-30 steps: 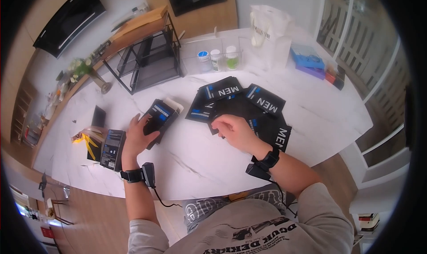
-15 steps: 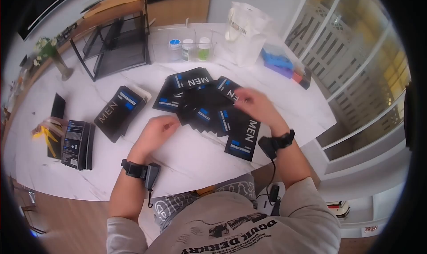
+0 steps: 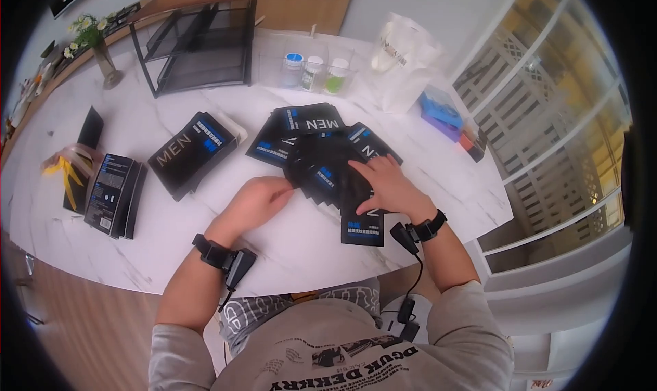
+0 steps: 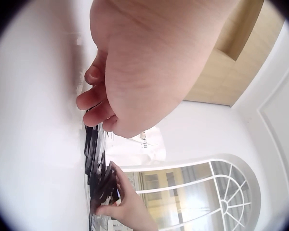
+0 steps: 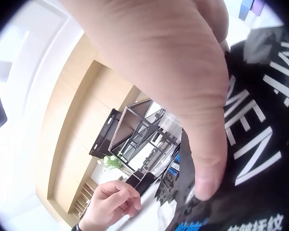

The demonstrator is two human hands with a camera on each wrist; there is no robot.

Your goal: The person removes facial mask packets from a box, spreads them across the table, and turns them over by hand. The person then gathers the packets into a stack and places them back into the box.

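Observation:
A loose pile of black "MEN" sachets (image 3: 316,148) lies fanned out on the white marble table (image 3: 287,247). My right hand (image 3: 373,179) lies flat on the pile's near right part, fingers spread. Its thumb presses a black sachet (image 5: 260,144), and one sachet (image 3: 363,228) sticks out toward me from under the palm. My left hand (image 3: 274,192) rests on the table just left of the pile. Its fingers (image 4: 94,96) are loosely curled and nothing shows in them. A black "MEN" box (image 3: 191,151) lies to its left, apart from it.
Another dark box (image 3: 109,192) and a yellow-and-black packet (image 3: 65,168) sit at the far left. A black wire rack (image 3: 198,45), a clear holder of jars (image 3: 315,72), a white bag (image 3: 404,59), blue and purple boxes (image 3: 441,114) and a flower vase (image 3: 102,59) line the back.
My left hand let go of the black box and moved right to the pile's edge. My right hand reached over the pile and now lies flat on its near right sachets.

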